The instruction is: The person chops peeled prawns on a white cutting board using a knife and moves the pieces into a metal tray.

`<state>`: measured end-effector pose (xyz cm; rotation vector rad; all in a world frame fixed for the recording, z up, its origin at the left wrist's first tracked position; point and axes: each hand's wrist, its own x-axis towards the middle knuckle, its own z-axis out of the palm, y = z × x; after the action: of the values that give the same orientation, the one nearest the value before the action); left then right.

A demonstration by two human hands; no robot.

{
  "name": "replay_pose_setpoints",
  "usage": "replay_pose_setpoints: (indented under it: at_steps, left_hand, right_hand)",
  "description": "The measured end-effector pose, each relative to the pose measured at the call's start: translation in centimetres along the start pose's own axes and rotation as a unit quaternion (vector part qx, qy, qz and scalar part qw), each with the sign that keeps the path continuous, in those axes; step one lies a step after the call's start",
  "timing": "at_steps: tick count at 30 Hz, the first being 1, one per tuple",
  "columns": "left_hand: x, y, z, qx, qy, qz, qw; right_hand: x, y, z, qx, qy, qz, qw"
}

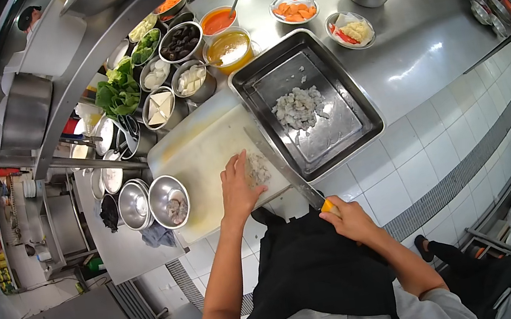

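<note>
My right hand (350, 218) grips the yellow handle of a kitchen knife (281, 162), its long blade slanting across the right side of a pale cutting board (195, 162). On the board, my left hand (238, 185) rests with fingers spread against a small heap of chopped raw shrimp (257, 168), between the hand and the blade. Just right of the knife stands a deep metal tray (334, 144) with a larger pile of chopped shrimp (299, 108) in it. Left of the board, a steel bowl (154, 199) holds a few grey whole shrimp (177, 210).
Metal containers of tofu (159, 107), leafy greens (118, 88) and dark mushrooms (181, 41) crowd the back left. Sauce tubs (229, 47) stand behind the tray. Bowls of sliced carrot (295, 10) and minced garlic (357, 32) sit farther right. Another person (486, 263) is at lower right.
</note>
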<state>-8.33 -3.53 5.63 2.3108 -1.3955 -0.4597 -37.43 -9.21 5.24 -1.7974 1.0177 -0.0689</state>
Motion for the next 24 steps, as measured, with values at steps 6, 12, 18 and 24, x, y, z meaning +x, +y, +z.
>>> replay_pose_setpoints:
  at_steps: [6, 12, 18, 24]
  left_hand:
    - [-1.3, -0.4, 0.4, -0.016, 0.023, -0.029, 0.999]
    - [-2.6, -2.4, 2.1, -0.095, 0.071, -0.044, 0.992]
    - [-2.6, -3.3, 3.0, -0.127, 0.144, -0.079, 0.978]
    - [3.3, 1.6, 2.9, -0.224, 0.159, -0.011, 0.962]
  right_hand:
    - [0.5, 0.8, 0.4, 0.004, -0.055, -0.021, 0.998]
    - [1.1, 0.3, 0.7, -0.004, -0.112, -0.049, 0.992]
    - [2.0, -0.7, -0.5, 0.010, -0.129, -0.059, 0.990]
    - [1.6, -1.0, -1.9, 0.011, 0.027, -0.081, 0.996]
